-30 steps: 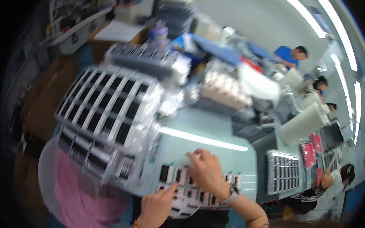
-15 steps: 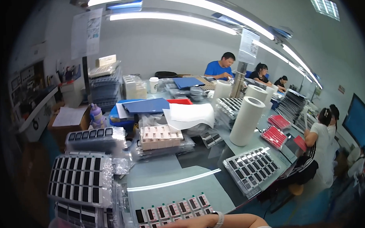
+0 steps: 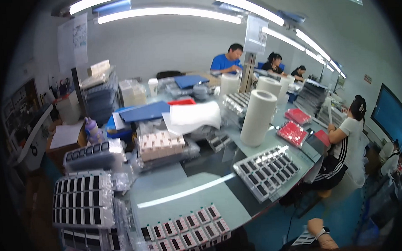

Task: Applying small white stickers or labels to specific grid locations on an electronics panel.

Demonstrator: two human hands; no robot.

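The right hand (image 3: pixel 315 226) is gripping a white sheet with grey patches (image 3: pixel 305 238) off the near right side of the pale, glossy worktop (image 3: pixel 152 180).
Its fingers are curling closed at the sheet's edge; the left hand is staying out of view, so its state cannot be told. Small white-and-pink rectangular pieces with black faces (image 3: pixel 180 224) are lying in rows at the near edge, between stacked clear plastic trays (image 3: pixel 83 198) on the left and a clear plastic tray of dark rectangles (image 3: pixel 267 172) farther right.

Overhead tubes (image 3: pixel 170 11) light the room brightly, laying a white streak of glare (image 3: pixel 185 192) across the tabletop (image 3: pixel 177 209). Fisheye distortion bends lines near the rim, and the corners fall into black.
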